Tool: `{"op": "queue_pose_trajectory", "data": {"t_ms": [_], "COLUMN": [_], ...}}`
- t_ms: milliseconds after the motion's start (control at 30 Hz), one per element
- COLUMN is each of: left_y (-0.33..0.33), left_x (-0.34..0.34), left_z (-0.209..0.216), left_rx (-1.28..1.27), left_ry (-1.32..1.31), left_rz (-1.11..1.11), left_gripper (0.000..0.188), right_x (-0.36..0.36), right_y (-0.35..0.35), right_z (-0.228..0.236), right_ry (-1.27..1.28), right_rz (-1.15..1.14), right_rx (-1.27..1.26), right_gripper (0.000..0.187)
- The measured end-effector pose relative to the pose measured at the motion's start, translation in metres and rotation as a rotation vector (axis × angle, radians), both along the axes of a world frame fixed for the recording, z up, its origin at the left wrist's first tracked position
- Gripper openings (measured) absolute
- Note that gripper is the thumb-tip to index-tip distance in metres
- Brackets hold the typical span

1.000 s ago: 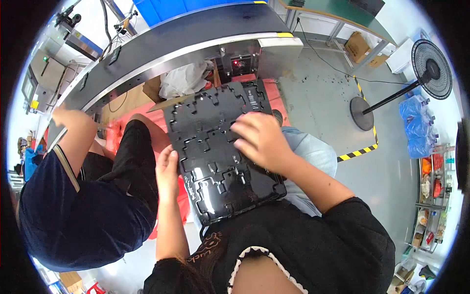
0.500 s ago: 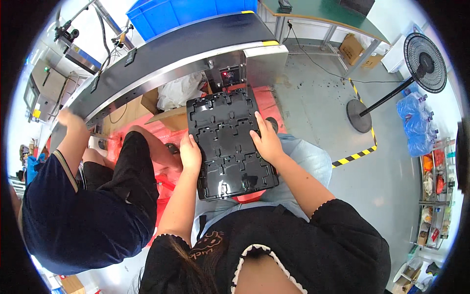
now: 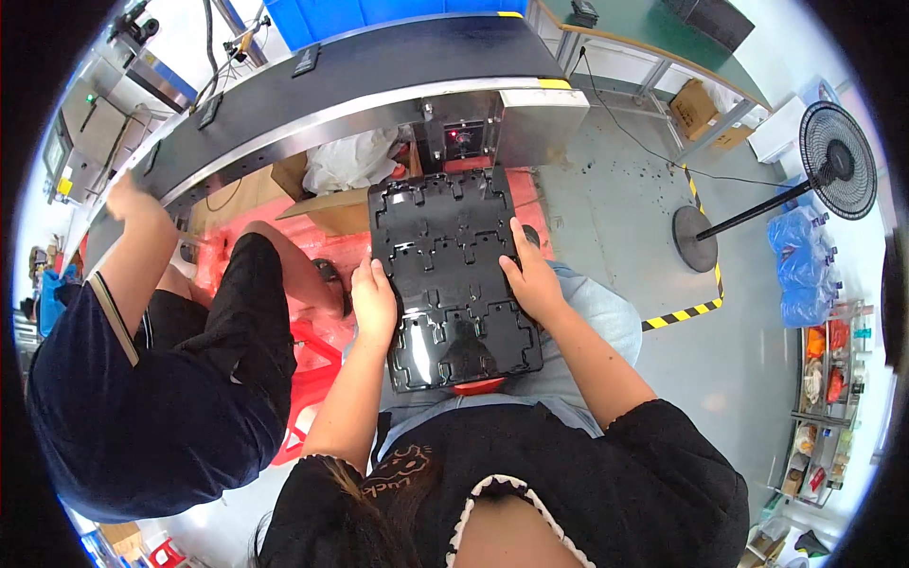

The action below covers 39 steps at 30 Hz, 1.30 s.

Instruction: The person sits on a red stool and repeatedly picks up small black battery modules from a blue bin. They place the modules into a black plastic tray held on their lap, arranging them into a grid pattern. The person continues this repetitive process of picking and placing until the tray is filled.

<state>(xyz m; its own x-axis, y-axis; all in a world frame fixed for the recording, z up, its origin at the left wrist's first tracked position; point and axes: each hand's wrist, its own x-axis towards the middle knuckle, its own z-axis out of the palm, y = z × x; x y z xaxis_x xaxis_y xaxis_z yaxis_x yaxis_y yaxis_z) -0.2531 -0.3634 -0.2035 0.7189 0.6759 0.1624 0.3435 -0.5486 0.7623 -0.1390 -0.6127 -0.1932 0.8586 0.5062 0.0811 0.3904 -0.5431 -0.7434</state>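
Observation:
A glossy black moulded plastic tray (image 3: 450,284) with several shaped recesses lies over my lap, its far end near the conveyor's side. My left hand (image 3: 374,301) grips its left edge, thumb and fingers pointing away from me. On the opposite edge, my right hand (image 3: 532,279) holds the tray with the thumb over the rim. The undersides of both grips are hidden by the tray. No loose parts show in the recesses.
Ahead runs a dark conveyor belt (image 3: 417,62) carrying several small black parts (image 3: 305,61). At left sits a co-worker (image 3: 161,398), one hand (image 3: 128,201) by the belt. A standing fan (image 3: 837,159) is at right; an open carton (image 3: 336,210) lies under the conveyor.
Small black parts have moved rightward along the belt, and another shows near the co-worker's hand. My hands keep their hold on the tray; the view has shifted slightly.

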Motion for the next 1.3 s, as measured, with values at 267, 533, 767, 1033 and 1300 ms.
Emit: {"op": "queue_pose_trajectory", "data": {"t_ms": [267, 533, 767, 1033, 1300], "left_y": [0.007, 0.078, 0.24, 0.284, 0.252], "left_x": [-0.007, 0.026, 0.182, 0.271, 0.257], "left_z": [-0.003, 0.114, 0.208, 0.226, 0.243], "left_rx": [-0.132, 0.353, 0.884, 0.098, 0.146], "left_ry": [-0.029, -0.391, -0.595, 0.509, 0.56], "left_rz": [-0.052, -0.178, -0.204, -0.626, -0.599], "left_gripper": [0.034, 0.027, 0.053, 0.086, 0.089], "right_x": [0.005, 0.142, 0.313, 0.299, 0.15], "right_y": [0.015, 0.154, 0.263, 0.201, 0.146], "right_z": [0.053, 0.188, 0.209, 0.251, 0.215], "right_ry": [-0.29, -0.845, -0.506, -0.622, 0.017], "right_rz": [-0.026, 0.259, 0.4, 0.202, 0.392], "right_rx": [-0.023, 0.405, -0.371, -0.228, 0.267], "right_gripper": [0.055, 0.027, 0.095, 0.04, 0.031]}}
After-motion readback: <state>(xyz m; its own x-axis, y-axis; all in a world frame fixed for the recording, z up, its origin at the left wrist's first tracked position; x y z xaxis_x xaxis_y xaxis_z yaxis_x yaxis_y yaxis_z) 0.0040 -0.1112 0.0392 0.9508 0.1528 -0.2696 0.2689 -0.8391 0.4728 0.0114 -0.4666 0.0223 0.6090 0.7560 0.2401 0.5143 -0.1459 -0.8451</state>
